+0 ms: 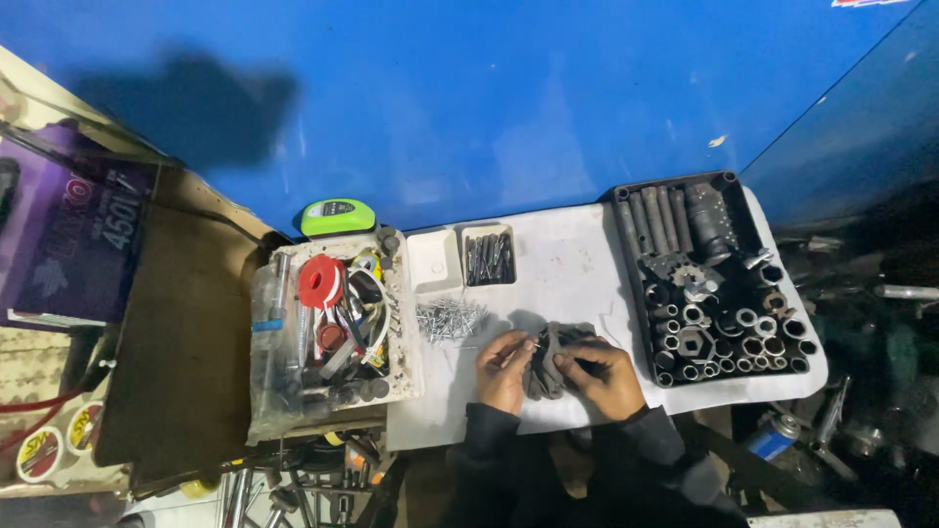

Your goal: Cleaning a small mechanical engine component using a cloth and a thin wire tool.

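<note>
Both hands meet low on the white bench [577, 269]. Left hand [504, 370] pinches something small at its fingertips, too small to tell what. Right hand [604, 376] is curled, fingers closed on a grey rag [550, 354] bunched between the two hands. Loose pile of screws [448, 318] just left of the hands. Small tray of dark bits [487, 257] behind it. Black socket tray [719, 279] to the right. Cluttered parts box [333, 318] to the left, green tape measure [337, 216] behind.
</note>
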